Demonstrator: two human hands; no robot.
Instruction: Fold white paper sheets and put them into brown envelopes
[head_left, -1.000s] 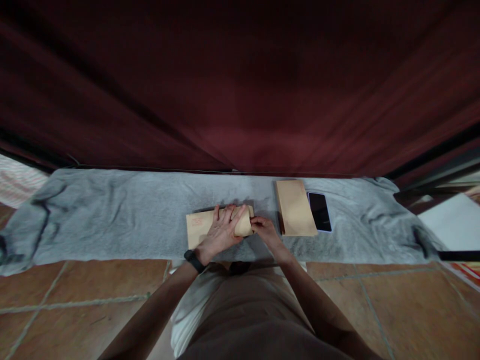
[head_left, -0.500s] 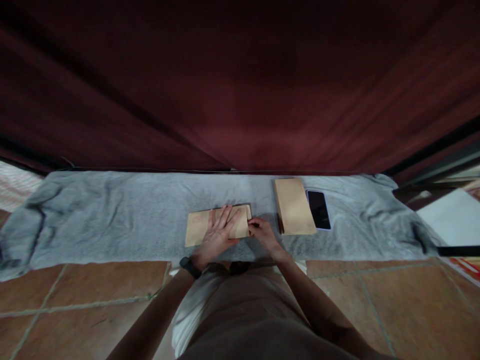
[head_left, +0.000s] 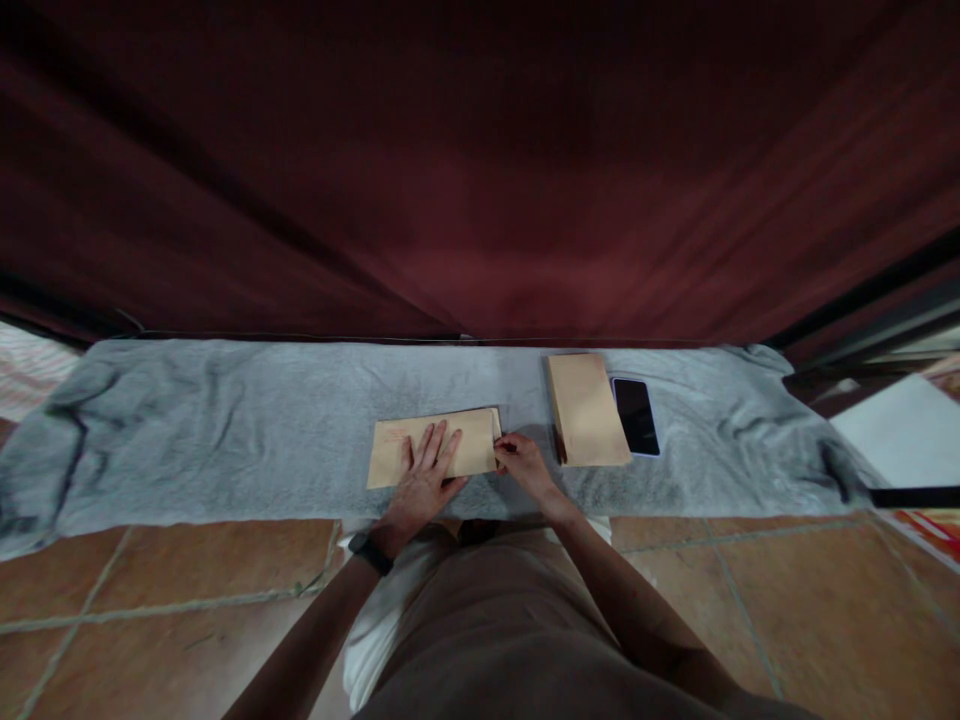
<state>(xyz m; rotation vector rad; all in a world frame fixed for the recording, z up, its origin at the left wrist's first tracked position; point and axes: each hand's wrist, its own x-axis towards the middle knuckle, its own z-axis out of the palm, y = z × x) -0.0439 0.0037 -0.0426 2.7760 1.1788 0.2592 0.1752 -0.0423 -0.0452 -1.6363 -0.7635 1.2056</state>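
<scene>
A tan paper envelope (head_left: 390, 452) lies flat on a grey towel (head_left: 225, 430) spread over the floor. My left hand (head_left: 421, 480) rests on the envelope with fingers stretched flat and a black band on the wrist. My right hand (head_left: 519, 460) is at the envelope's right end, its fingers pinched on the near right corner. A stack of similar tan envelopes (head_left: 586, 408) sits just to the right, apart from my right hand.
A dark phone (head_left: 636, 415) lies face up beside the stack. A dark red curtain (head_left: 480, 180) hangs behind the towel. Brown floor tiles (head_left: 150, 580) lie in front. A white sheet (head_left: 896, 430) is at the far right.
The envelope's curled right part has been pressed down flat. My left hand slid back toward me and to the left across it. My right hand stayed at the right end.
</scene>
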